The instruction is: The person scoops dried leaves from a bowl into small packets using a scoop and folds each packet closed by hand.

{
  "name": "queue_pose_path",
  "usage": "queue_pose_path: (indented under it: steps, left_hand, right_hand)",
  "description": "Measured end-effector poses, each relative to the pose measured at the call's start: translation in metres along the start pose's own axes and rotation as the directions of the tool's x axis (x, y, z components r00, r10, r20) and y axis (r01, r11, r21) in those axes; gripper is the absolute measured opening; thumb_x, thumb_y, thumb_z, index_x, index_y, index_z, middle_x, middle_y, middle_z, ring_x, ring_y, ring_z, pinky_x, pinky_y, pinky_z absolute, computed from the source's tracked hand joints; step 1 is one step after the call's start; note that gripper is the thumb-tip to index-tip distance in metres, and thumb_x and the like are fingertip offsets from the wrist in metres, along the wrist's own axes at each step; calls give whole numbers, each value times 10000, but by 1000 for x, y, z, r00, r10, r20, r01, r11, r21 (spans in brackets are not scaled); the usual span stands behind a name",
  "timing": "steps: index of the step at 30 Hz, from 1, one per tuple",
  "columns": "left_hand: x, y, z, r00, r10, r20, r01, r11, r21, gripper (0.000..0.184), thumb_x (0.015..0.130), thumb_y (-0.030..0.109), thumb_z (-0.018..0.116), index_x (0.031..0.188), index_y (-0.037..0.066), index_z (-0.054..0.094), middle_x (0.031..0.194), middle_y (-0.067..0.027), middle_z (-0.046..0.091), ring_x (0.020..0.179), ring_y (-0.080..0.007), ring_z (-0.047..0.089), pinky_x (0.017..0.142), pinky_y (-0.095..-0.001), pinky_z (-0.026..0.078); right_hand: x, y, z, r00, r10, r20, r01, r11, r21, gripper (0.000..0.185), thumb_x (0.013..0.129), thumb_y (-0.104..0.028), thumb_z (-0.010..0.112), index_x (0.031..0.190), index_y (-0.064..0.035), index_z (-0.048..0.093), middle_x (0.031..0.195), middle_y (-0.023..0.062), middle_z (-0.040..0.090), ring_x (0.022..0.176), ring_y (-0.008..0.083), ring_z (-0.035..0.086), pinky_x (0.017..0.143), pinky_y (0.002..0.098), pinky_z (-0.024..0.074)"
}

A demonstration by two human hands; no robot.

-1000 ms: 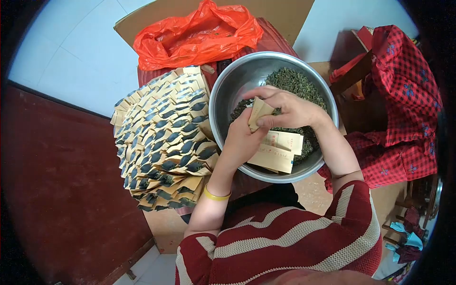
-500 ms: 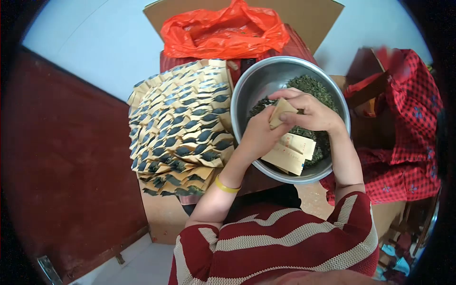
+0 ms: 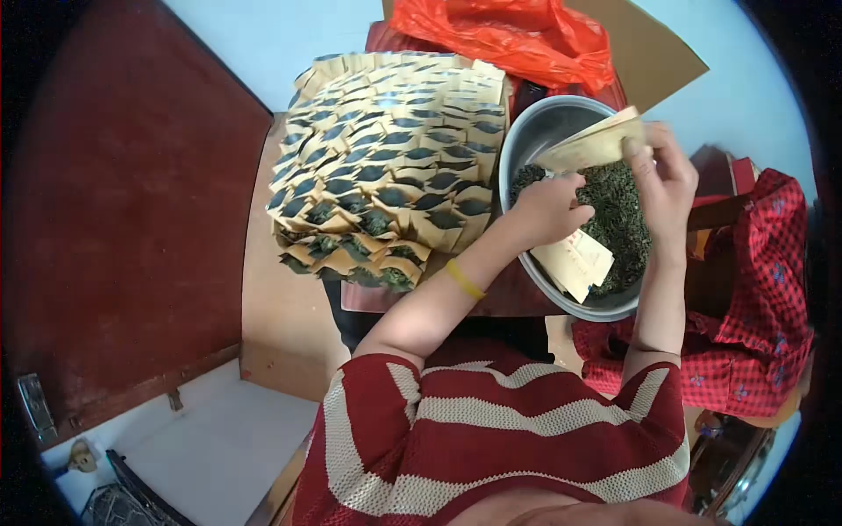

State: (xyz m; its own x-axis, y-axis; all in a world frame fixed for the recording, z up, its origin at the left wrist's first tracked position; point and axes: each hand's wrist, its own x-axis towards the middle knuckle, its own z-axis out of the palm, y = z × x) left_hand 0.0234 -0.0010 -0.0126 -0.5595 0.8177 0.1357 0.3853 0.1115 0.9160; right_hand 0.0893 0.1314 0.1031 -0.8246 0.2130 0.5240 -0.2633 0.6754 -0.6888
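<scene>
The right hand (image 3: 668, 186) grips a flat, tan paper packet (image 3: 600, 146) by its right-hand end, thumb on the face turned towards the person. The packet is raised over a round, silvery metal basin (image 3: 545, 133), its long axis slanting from a lower left end to a higher right end. The left hand (image 3: 545, 212) lies just below that lower left end, so it is the nearer hand to the free end; its thumb and forefinger are spread apart, with no grip on the packet to be seen. Beneath both hands, dark green, crumbled dried leaves (image 3: 621, 210) cover much of the basin's bottom, and a few loose, pale tan printed packets (image 3: 570, 267) lie on the near side, just below the left hand. The basin stands towards the right edge of the dark red worktop (image 3: 519, 294). Just left of it spreads a broad block of tan paper pouches with dark mouths (image 3: 395, 140), and a bright red plastic bag (image 3: 535, 39) sits by the far edge, cut off by the frame. The raised packet is slightly blurred, and whether it holds anything cannot be told. The right hand's curled fingers are partly hidden, and the print is too small to read.
</scene>
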Motion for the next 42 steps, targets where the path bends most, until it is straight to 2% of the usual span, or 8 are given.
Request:
queue_pose_path:
  steps: [5, 10, 19, 20, 24, 31, 37, 42]
  left_hand:
    - [-1, -4, 22, 685, 546, -482, -521, 830, 200, 261, 828, 198, 654, 1004, 7, 625, 927, -175, 690, 845, -369, 662, 783, -468, 513]
    - [-10, 25, -4, 990, -82, 113, 49, 962, 270, 264, 834, 218, 666, 971, -2, 612, 848, -207, 666, 901, -402, 642, 842, -440, 516]
    - [11, -30, 15, 758, 460, -461, -447, 882, 145, 272, 816, 163, 674, 989, -34, 604, 876, -170, 673, 819, -314, 645, 746, -415, 509]
    - [19, -25, 1, 952, 198, -235, -252, 940, -230, 280, 866, 78, 619, 1123, -23, 575, 905, -112, 657, 801, -241, 630, 758, -343, 513]
    - [18, -19, -1, 962, -149, -227, -41, 745, -666, 335, 937, 9, 472, 1266, -43, 503, 939, -118, 673, 758, -117, 619, 735, -256, 515]
    - [13, -9, -4, 973, -150, -174, 22, 813, -581, 325, 953, 37, 489, 1266, -51, 495, 909, -103, 664, 750, -123, 614, 733, -260, 517]
    - [10, -2, -6, 973, -164, -160, 29, 780, -625, 318, 953, 81, 534, 1241, -53, 519, 915, -95, 667, 799, -116, 622, 750, -268, 516]
    - [8, 15, -11, 892, 212, -399, -190, 977, 93, 487, 867, 287, 672, 1250, 15, 543, 1157, -142, 598, 1083, -296, 566, 962, -440, 422]
  right_hand:
    - [-7, -56, 66, 857, -380, 347, 425, 903, -61, 151, 765, -29, 723, 907, -49, 678, 938, 114, 659, 830, 266, 650, 728, 334, 514]
    - [-29, -65, 115, 706, -469, 531, 591, 803, -78, 312, 737, -159, 771, 1030, -110, 674, 958, 69, 678, 833, 269, 661, 748, 384, 526]
    - [-8, -21, 44, 914, -132, 385, 195, 972, -129, 156, 871, -74, 654, 1014, -11, 665, 878, 101, 684, 743, 205, 653, 694, 311, 514]
    - [-8, -12, 32, 937, 4, 349, 39, 993, -115, 134, 888, -82, 643, 995, -3, 662, 848, 89, 678, 731, 163, 628, 681, 292, 501]
    - [-20, 27, -8, 798, 367, 478, -230, 919, -320, 156, 906, -155, 666, 942, -4, 671, 793, 49, 664, 729, 92, 590, 665, 274, 486]
    - [-52, 28, 0, 474, 370, 799, -202, 929, -310, 211, 853, -307, 666, 920, -108, 695, 739, 75, 675, 673, 249, 654, 614, 377, 477]
    - [-32, 52, -1, 611, 204, 765, -268, 963, -42, 118, 902, -144, 661, 861, -37, 632, 640, 0, 566, 607, 77, 524, 555, 286, 419]
    - [9, 84, 13, 578, 373, 726, -681, 711, 177, 329, 879, -75, 630, 1203, -25, 614, 794, -22, 639, 730, 49, 576, 647, 222, 470]
